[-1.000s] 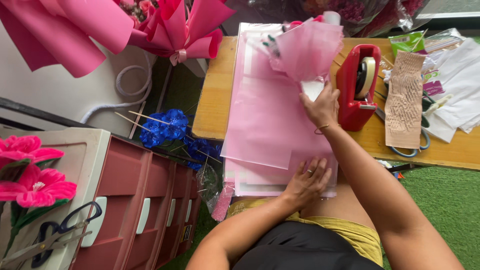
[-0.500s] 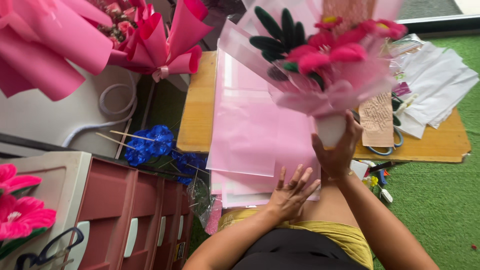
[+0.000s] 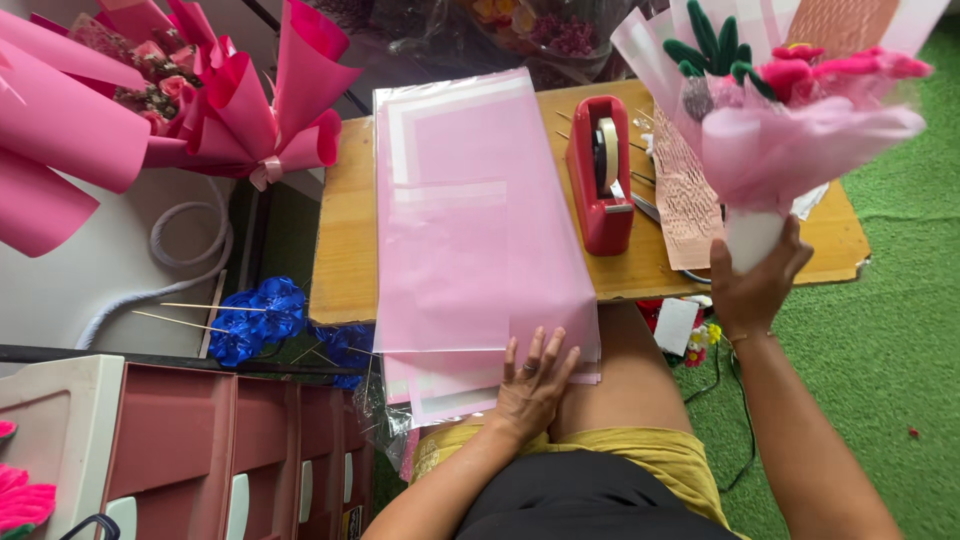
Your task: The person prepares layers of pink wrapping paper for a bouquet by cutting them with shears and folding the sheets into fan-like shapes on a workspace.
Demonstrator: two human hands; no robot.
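Nearest the camera, the left hand point(image 3: 533, 385) lies flat on the near edge of the stack of pink wrapping sheets point(image 3: 480, 250), fingers spread and pressing down, gripping nothing. The stack hangs over the near edge of the low wooden table point(image 3: 345, 250) onto the person's lap. The sheets look thin, light and slippery; they would likely slide on one another and crease easily, so a flat palm or a pinch at a corner suits them better than a grab mid-sheet.

To the right, the right hand point(image 3: 752, 285) is closed around the white wrapped stem of a bouquet point(image 3: 790, 130), fingers clamped on the narrow base, holding it upright above the table's right end. The bouquet has pink petals, dark green leaves and a soft pink tissue collar. It appears light but top-heavy and easily crushed; the stem base is judged the only sound place to hold it, since the collar and flower heads would deform under pressure.

Further along the table, a red tape dispenser point(image 3: 600, 175) stands just beside the sheets, with a strip of tan mesh paper point(image 3: 685, 200) to its right.

Beyond and left, off the table, sit blue flowers on sticks point(image 3: 255, 320) and a finished pink bouquet point(image 3: 230, 110).
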